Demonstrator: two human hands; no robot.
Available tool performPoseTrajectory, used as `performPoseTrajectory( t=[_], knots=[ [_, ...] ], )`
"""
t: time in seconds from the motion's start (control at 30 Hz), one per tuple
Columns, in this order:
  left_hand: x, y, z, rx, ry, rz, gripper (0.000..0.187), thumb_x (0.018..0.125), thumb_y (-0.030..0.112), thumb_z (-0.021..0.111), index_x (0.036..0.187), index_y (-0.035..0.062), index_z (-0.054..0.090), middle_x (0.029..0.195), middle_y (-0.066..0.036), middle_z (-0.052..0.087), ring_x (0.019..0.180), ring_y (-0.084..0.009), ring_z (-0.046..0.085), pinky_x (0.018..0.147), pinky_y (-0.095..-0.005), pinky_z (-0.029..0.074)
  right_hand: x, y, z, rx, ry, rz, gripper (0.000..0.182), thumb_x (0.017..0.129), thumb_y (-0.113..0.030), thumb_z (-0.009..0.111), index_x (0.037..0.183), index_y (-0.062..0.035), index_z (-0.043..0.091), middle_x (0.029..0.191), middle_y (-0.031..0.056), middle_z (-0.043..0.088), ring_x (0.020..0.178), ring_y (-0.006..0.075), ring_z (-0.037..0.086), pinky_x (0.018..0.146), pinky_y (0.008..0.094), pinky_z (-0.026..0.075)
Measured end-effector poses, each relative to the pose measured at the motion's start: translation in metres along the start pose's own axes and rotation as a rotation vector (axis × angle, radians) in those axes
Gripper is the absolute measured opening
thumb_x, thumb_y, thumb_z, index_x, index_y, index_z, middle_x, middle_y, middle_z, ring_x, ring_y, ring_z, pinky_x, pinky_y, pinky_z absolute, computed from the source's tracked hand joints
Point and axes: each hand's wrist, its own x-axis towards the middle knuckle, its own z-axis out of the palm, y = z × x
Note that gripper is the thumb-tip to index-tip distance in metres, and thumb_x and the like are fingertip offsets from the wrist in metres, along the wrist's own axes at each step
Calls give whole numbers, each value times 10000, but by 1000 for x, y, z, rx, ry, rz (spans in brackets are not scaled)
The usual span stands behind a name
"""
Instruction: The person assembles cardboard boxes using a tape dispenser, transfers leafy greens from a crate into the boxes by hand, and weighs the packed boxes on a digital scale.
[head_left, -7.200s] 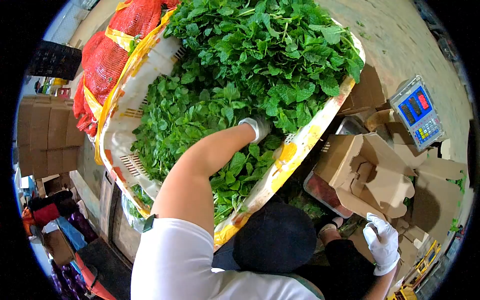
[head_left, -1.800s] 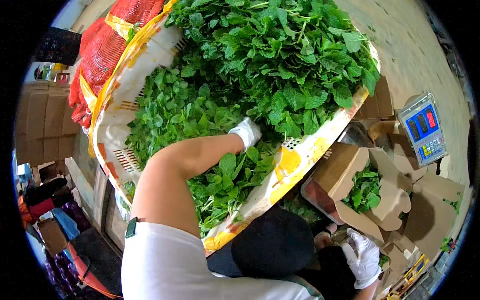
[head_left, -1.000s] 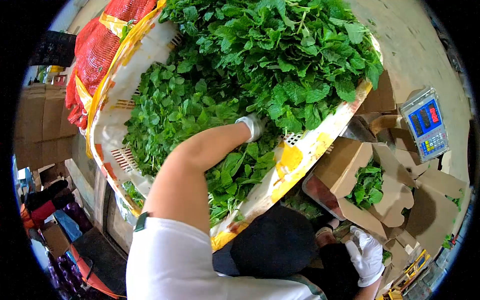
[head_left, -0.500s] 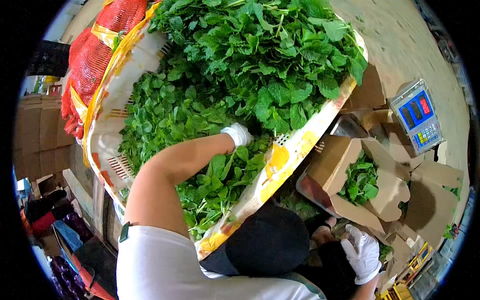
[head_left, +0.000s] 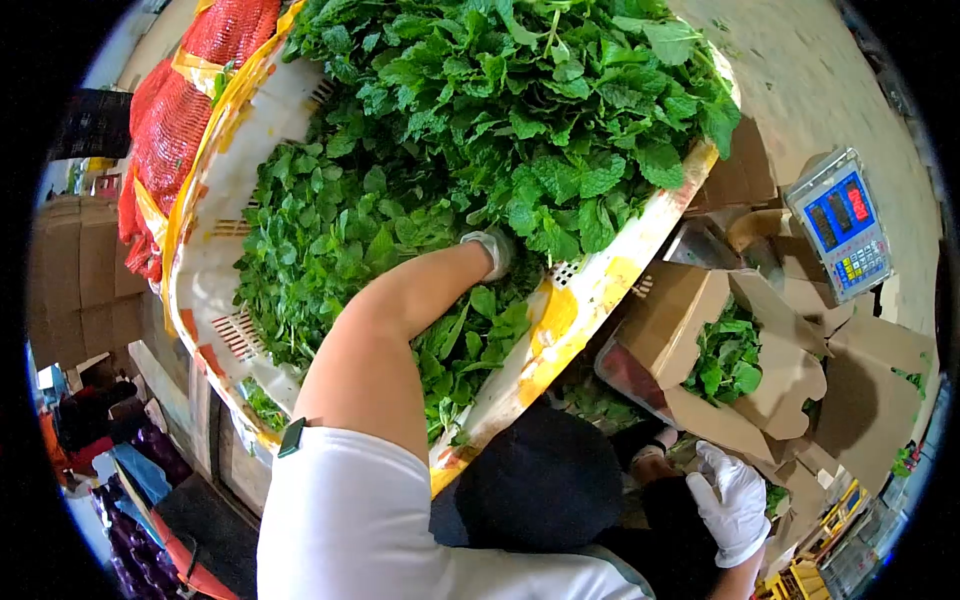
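My left hand [head_left: 494, 250], in a white glove, is pushed down among the leaves in a large white plastic basket [head_left: 205, 265]. Its fingers are hidden under the greenery. Leafy mint [head_left: 340, 215] lies around it, and a taller heap of mint [head_left: 560, 130] rises just beyond. My right hand [head_left: 732, 508], also gloved in white, hangs low over my right leg. It holds nothing that I can see, and its fingers are loosely bent and apart.
A cardboard box [head_left: 700, 400] with green leaves [head_left: 725, 355] stands right of the basket, near a digital scale [head_left: 840, 225] with a lit display. Red mesh sacks [head_left: 175, 125] lean at the far left. Dark knees [head_left: 540, 475] are below the basket's taped rim.
My left hand has sunk deeper into the mint and shifted slightly right and up, so less of the glove shows. My right hand has barely moved.
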Motion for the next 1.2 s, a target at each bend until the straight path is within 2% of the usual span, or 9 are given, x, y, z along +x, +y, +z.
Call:
performPoseTrajectory(
  t=[0.27, 0.3, 0.33, 0.53, 0.77, 0.9, 0.97, 1.13, 1.2],
  knots=[
    [-21, 3, 24, -156, 407, 45, 237, 704, 165, 525, 908, 107, 632, 975, -79, 614, 904, -262, 584, 712, -352, 494, -9, 5, 1, 36, 4, 46, 339, 676, -135, 645, 991, -36, 566, 680, 131, 575, 614, 302, 566, 565, 370, 450],
    [-31, 4, 28, -263, 717, 56, 221, 728, 170, 524, 909, 111, 635, 988, -72, 613, 883, -253, 590, 688, -363, 499, -8, 4, -2, 38, -30, 65, 347, 673, -123, 645, 997, -27, 562, 689, 141, 578, 619, 304, 568, 574, 367, 453],
    [-28, 3, 5, -336, 145, -70, 211, 756, 170, 531, 930, 126, 642, 997, -82, 608, 849, -243, 594, 657, -364, 496, -5, 7, -2, 32, -38, 66, 347, 673, -123, 645, 997, -27, 562, 689, 141, 578, 619, 304, 568, 574, 367, 453],
    [4, 4, -3, -115, -142, -52, 274, 708, 115, 576, 973, 130, 641, 1027, -87, 596, 884, -225, 591, 654, -360, 487, -1, -4, -5, -82, -65, -17, 344, 693, -161, 633, 1011, -49, 563, 686, 132, 575, 613, 307, 562, 559, 378, 442],
    [-3, -3, 29, -437, 339, -76, 256, 706, 218, 569, 906, 78, 645, 956, -113, 624, 889, -262, 594, 748, -309, 478, -18, 3, -13, -15, 70, -70, 350, 687, -154, 636, 1009, -50, 546, 735, 120, 587, 649, 299, 564, 597, 370, 444],
    [-60, -9, 19, -89, 471, -55, 272, 766, 225, 535, 1000, 95, 587, 927, -123, 617, 808, -204, 599, 707, -304, 476, -30, 11, -12, -83, 214, -175, 355, 703, -173, 633, 1029, -61, 546, 762, 106, 589, 651, 281, 563, 598, 367, 441],
    [-100, -8, 13, -1035, 625, -258, 254, 738, 236, 551, 944, 87, 545, 894, -120, 574, 816, -235, 543, 726, -330, 448, -35, 7, -14, -71, 247, -180, 352, 710, -178, 629, 1033, -67, 547, 722, 84, 567, 620, 264, 544, 575, 359, 428],
    [-162, -42, 48, -365, 1244, -87, 426, 821, 125, 472, 1229, 82, 355, 1203, -132, 432, 988, -220, 488, 808, -328, 436, -47, -2, -15, -58, 259, -191, 328, 717, -181, 624, 1016, -67, 549, 668, 73, 546, 584, 255, 530, 552, 356, 423],
    [-183, -55, 48, -921, 1197, 8, 494, 792, 165, 532, 1250, 95, 362, 1214, -97, 449, 1060, -225, 456, 900, -335, 372, -50, -1, -11, -55, 337, -231, 316, 724, -188, 617, 1009, -69, 549, 653, 78, 545, 575, 263, 532, 542, 362, 424]
  ],
)
